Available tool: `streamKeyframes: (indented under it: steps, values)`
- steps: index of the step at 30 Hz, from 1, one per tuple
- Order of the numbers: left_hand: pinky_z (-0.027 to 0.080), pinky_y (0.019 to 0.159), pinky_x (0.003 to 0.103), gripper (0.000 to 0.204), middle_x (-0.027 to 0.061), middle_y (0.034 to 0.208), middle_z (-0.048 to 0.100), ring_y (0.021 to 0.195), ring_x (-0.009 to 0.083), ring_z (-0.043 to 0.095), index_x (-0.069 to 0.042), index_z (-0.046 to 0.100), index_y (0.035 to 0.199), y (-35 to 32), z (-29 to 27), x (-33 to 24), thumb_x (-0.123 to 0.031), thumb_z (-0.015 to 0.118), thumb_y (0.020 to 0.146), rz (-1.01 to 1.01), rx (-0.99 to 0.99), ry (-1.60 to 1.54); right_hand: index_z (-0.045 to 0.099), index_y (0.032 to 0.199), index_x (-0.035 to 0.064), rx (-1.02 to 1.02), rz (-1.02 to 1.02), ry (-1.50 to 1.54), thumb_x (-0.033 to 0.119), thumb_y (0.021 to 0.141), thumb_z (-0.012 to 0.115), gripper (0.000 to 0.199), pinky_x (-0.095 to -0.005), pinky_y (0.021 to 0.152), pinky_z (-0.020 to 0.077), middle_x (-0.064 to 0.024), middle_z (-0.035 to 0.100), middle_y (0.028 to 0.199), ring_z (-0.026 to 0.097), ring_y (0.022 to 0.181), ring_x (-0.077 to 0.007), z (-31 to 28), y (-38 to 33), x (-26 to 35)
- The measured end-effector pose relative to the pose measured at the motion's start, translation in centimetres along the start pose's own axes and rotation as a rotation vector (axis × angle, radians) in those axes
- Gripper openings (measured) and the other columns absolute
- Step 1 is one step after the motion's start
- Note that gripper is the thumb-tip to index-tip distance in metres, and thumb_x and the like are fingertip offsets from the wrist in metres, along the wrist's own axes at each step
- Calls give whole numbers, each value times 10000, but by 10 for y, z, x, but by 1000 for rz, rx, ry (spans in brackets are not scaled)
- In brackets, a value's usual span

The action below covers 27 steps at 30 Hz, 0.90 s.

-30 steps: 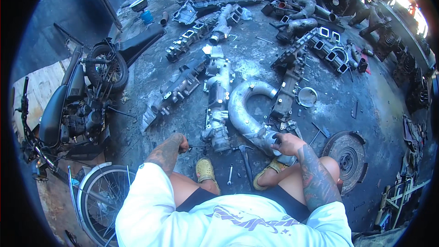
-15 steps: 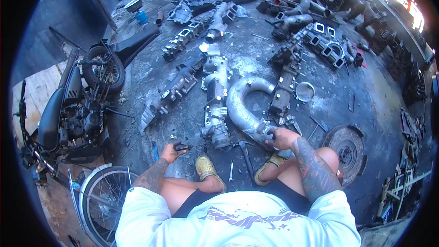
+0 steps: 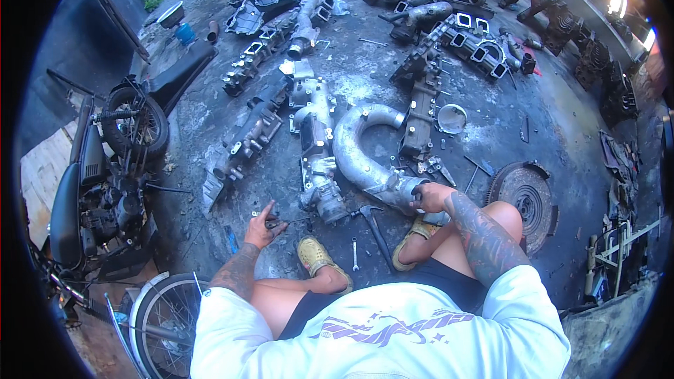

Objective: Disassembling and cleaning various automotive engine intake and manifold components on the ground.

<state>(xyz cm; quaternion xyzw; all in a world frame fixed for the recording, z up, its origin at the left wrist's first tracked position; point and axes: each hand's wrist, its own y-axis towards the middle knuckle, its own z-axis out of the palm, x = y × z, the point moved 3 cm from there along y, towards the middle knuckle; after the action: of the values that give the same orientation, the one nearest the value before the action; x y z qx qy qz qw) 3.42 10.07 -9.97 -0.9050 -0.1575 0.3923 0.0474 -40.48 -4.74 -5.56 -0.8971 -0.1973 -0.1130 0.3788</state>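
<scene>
White T-shirt (image 3: pixel 382 330) with purple print, dark shorts (image 3: pixel 421 284), yellow shoes (image 3: pixel 316 256), tattooed forearms.

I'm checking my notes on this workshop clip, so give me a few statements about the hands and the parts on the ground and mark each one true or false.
1. The right hand rests on the end of the curved metal pipe. True.
2. The left hand is lifting the hammer. False: the hammer lies on the ground between the feet, and the left hand is at a small dark tool farther left.
3. A motorcycle stands on the person's left. True.
4. The round metal disc lies to the left of the motorcycle. False: it lies on the right, beside the right knee.
5. The person is barefoot. False: yellow shoes are on the feet.
</scene>
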Motion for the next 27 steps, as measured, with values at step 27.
streamKeyframes:
  steps: [27]
  values:
    - [478,709,364,525,203,810,659,762,287,646,74,652,824,24,40,66,-447,671,757,-523,-162,-154,466,1256,-1,207,-492,64,404,837,596,598,-362,935,436,-213,567,1171,552,1093,-313,83,27,114]
